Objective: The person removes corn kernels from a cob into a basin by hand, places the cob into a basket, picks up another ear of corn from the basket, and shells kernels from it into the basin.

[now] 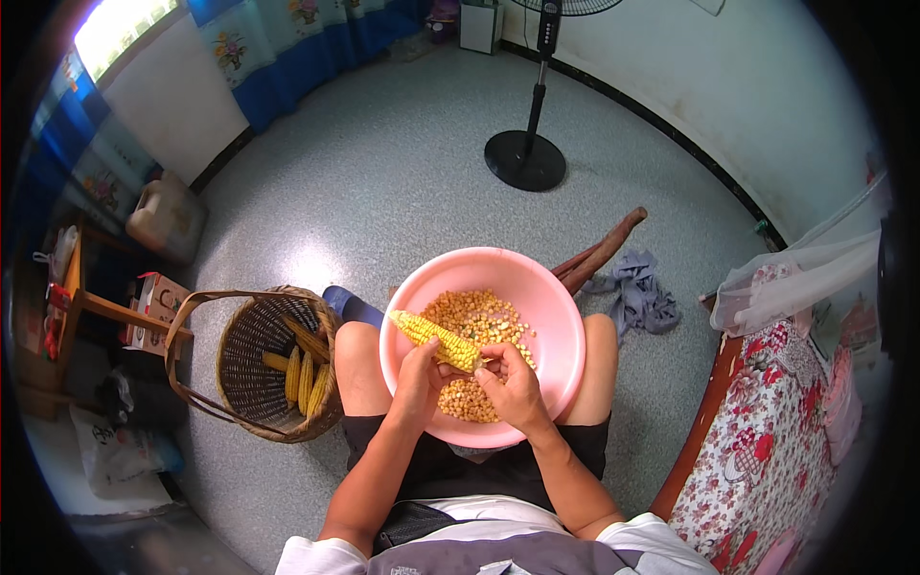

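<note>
An ear of dried yellow corn [435, 339] is held over a pink plastic basin [560, 359] that rests on my lap between my knees. My left hand [419, 374] grips the ear from below, thumb along its side. At the ear's lower right end, the thumb and fingers of my right hand [512, 381] pinch the tip. Most of the ear is still covered in kernels. Loose corn kernels [471, 402] lie in the basin, darker ones heaped at the far side and paler ones scattered to the right.
Left of my knee stands a wicker basket [237, 359] with several corn ears [305, 377] inside. Behind the basin lie a wooden branch [607, 248] and a crumpled grey cloth [643, 295]. A pedestal fan [528, 158] stands ahead; a bed with a floral cover [755, 438] is at right.
</note>
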`<control>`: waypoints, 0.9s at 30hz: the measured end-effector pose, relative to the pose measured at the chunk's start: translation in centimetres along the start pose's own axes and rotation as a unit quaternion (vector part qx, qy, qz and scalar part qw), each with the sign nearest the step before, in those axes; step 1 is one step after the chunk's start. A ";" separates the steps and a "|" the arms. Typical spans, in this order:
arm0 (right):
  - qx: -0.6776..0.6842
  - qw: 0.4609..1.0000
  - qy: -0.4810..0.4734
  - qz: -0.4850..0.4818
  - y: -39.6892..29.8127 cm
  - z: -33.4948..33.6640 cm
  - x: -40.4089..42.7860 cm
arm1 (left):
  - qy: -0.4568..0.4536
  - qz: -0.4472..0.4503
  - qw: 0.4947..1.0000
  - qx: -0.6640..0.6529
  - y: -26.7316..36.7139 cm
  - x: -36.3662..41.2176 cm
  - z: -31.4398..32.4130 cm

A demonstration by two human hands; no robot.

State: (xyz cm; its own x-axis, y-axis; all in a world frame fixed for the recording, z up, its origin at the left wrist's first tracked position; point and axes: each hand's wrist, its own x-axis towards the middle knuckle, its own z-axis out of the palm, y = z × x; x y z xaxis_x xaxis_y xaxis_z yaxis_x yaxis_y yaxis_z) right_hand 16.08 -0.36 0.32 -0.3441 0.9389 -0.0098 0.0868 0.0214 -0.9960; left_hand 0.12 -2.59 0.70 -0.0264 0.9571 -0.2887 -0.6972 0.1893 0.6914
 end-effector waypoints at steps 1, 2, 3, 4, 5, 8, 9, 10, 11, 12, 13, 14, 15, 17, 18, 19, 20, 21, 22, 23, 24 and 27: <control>0.009 1.000 0.001 0.007 0.2 0.0 0.0 | 0.000 0.001 1.000 0.000 0.0 0.0 0.0; 0.018 1.000 0.001 0.015 0.3 -0.1 0.1 | -0.002 -0.002 1.000 0.003 0.1 0.0 0.1; 0.018 1.000 0.001 0.014 0.3 -0.1 0.1 | -0.005 -0.004 1.000 0.006 0.1 0.0 0.2; 0.045 0.999 -0.003 0.015 0.4 -0.2 0.2 | -0.005 -0.004 1.000 0.006 0.1 0.1 0.1; 0.072 0.997 -0.008 0.015 0.4 -0.3 0.2 | -0.001 -0.006 1.000 0.010 -0.1 0.2 -0.1; 0.071 0.997 -0.013 0.031 0.1 -0.4 0.3 | 0.007 -0.001 1.000 0.018 -0.5 0.3 -0.5; 0.071 0.997 -0.013 0.031 0.0 -0.5 0.3 | 0.012 0.005 1.000 0.021 -0.6 0.3 -0.6; 0.065 0.997 -0.020 0.038 -0.2 -0.6 0.3 | 0.012 0.005 1.000 0.021 -0.6 0.3 -0.6; 0.058 0.997 -0.027 0.045 -0.3 -0.6 0.3 | 0.014 0.011 1.000 0.023 -0.5 0.3 -0.5; 0.058 0.997 -0.026 0.045 -0.3 -0.5 0.3 | 0.015 0.017 0.999 0.024 -0.4 0.3 -0.3; 0.077 0.996 -0.024 0.040 -0.3 -0.3 0.2 | 0.015 0.016 0.999 0.024 -0.4 0.2 -0.2; 0.095 0.995 -0.023 0.035 -0.2 -0.2 0.2 | 0.019 0.018 1.000 0.011 -0.4 0.2 -0.1; 0.095 0.995 -0.023 0.035 -0.1 -0.2 0.2 | 0.024 0.020 1.000 -0.002 -0.4 0.1 0.0; 0.060 0.997 -0.023 0.041 0.1 -0.3 0.1 | 0.032 0.023 0.999 0.007 -0.4 0.0 0.3; 0.060 0.997 -0.023 0.041 0.3 -0.3 0.1 | 0.040 0.025 0.999 0.015 -0.3 0.0 0.4; 0.058 0.997 -0.026 0.045 0.6 -0.4 0.1 | 0.040 0.025 0.999 0.015 -0.3 -0.1 0.6; 0.056 0.997 -0.030 0.048 0.7 -0.4 0.1 | 0.039 0.028 0.999 0.022 -0.2 -0.1 0.8; 0.056 0.997 -0.030 0.049 0.5 -0.3 0.1 | 0.039 0.031 0.998 0.029 -0.1 -0.2 0.9; 0.088 0.994 -0.031 0.056 0.0 -0.2 0.1 | 0.040 0.031 0.998 0.029 -0.1 -0.2 0.7; 0.119 0.990 -0.031 0.064 -0.2 -0.1 0.1 | 0.034 0.028 0.999 0.032 -0.2 -0.1 0.5; 0.119 0.990 -0.031 0.064 -0.2 -0.1 0.1 | 0.027 0.026 0.999 0.035 -0.2 -0.1 0.4; 0.119 0.990 -0.048 0.062 -0.1 -0.1 0.0 | 0.036 0.032 0.998 0.034 -0.3 -0.1 0.4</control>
State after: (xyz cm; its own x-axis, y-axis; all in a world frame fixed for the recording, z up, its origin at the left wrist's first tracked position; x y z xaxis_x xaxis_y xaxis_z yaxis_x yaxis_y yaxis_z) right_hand 16.19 -0.30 0.48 -0.4325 0.8922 -0.1305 -0.0853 -0.1846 -0.9791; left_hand 0.61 -2.69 0.82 -0.1223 0.9501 -0.2869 -0.6430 0.1443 0.7522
